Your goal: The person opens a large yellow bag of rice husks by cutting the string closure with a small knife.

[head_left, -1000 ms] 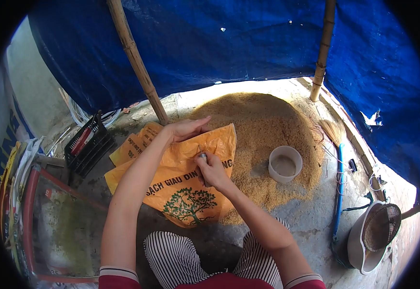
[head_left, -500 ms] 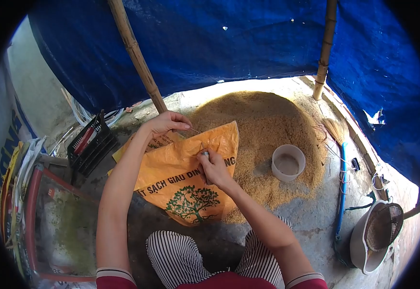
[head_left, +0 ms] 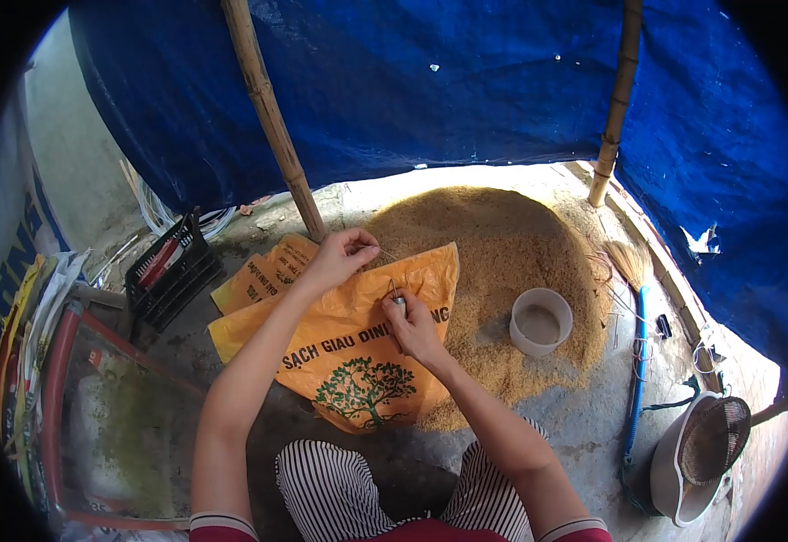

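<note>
Pinching the far edge of the orange sack [head_left: 349,348] taut, the left hand [head_left: 344,256] steadies it on the floor beside the grain heap [head_left: 493,262] while the right hand [head_left: 414,327], closed around a small metal tool [head_left: 397,298], works the top seam.

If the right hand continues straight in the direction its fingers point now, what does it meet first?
The right hand points up and away, along the orange sack. It would likely cross the sack's top edge first, then reach the heap of rice grain. Depth is unclear, so this is a judgement.
</note>
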The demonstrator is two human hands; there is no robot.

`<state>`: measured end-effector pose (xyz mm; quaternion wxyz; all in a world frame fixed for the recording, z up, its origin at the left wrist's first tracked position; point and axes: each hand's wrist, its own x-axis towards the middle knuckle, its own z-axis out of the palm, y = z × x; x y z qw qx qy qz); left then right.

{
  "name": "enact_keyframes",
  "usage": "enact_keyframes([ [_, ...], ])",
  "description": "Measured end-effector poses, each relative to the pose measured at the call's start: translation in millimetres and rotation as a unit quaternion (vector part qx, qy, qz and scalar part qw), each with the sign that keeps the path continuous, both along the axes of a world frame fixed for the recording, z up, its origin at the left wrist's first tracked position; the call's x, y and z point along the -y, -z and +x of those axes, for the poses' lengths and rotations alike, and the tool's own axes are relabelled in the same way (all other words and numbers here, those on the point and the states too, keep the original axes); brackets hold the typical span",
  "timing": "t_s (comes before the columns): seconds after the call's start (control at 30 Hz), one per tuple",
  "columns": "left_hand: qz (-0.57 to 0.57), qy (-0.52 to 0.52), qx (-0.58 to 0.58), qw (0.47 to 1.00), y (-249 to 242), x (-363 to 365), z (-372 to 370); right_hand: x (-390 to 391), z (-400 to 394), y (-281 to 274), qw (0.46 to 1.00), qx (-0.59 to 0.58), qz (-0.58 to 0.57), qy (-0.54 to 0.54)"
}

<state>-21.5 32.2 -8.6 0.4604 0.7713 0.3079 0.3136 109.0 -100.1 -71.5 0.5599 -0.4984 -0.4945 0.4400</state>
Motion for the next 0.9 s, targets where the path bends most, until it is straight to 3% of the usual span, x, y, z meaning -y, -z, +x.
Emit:
enact_keyframes([
  [0.23, 0.083, -0.121, 0.010, 0.989, -0.3, 44.3, 6.5, -4.9, -3.2, 12.4, 0.991, 0.097, 0.072, 0.050],
  [0.33, 0.084, -0.140, 0.014, 0.986, 7.1, 41.3, 7.3, -3.4, -4.8, 10.5, 0.992, 0.114, 0.031, 0.054],
  [0.4, 0.085, -0.147, 0.017, 0.985, 7.6, 41.5, 7.7, -5.3, -5.7, 11.1, 0.976, 0.169, 0.101, 0.097],
  [0.53, 0.109, -0.155, 0.042, 0.981, 10.9, 41.3, 9.1, -3.7, -6.4, 6.3, 0.969, 0.201, 0.088, 0.110],
  [0.63, 0.097, -0.142, 0.054, 0.984, 11.5, 40.9, 8.4, -2.9, -4.2, 0.7, 0.973, 0.187, 0.095, 0.100],
  [0.7, 0.090, -0.132, 0.062, 0.985, 12.7, 38.4, 8.3, 0.0, -2.3, -7.7, 0.999, 0.023, -0.046, 0.007],
  [0.9, 0.082, -0.107, 0.083, 0.987, 18.5, 31.8, 4.7, -0.6, -6.5, -5.8, 0.999, -0.032, -0.027, -0.013],
])
